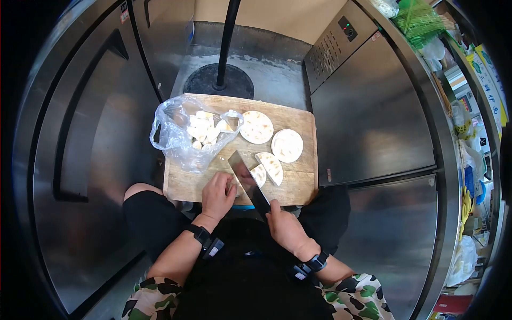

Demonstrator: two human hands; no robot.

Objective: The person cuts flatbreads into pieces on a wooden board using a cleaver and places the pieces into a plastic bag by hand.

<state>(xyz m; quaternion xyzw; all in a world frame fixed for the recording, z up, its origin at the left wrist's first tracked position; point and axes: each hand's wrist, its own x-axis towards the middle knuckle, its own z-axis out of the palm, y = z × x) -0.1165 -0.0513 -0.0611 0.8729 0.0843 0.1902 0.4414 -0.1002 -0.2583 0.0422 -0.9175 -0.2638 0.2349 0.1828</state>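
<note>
My right hand (288, 228) is wrapped round the handle of a kitchen knife (248, 182), its broad blade slanting up and left over the wooden cutting board (300, 184). Just left of the blade, near the board's front edge, my left hand (217, 194) is closed with curled fingers; what they hold, if anything, is hidden. Right of the blade lie a cut flatbread half (271, 169) and a smaller flatbread piece (258, 175), partly behind the blade. Two round flatbreads (256, 127) rest farther back. On the left, a clear plastic bag (178, 141) holds several bread pieces (204, 128).
The board sits low between my knees. Behind it stands a black pole (226, 42) on a round base (240, 82). Steel cabinets flank both sides, the left one (106, 133) and the right one (373, 112). Shelves with bags and packages (464, 256) line the far right.
</note>
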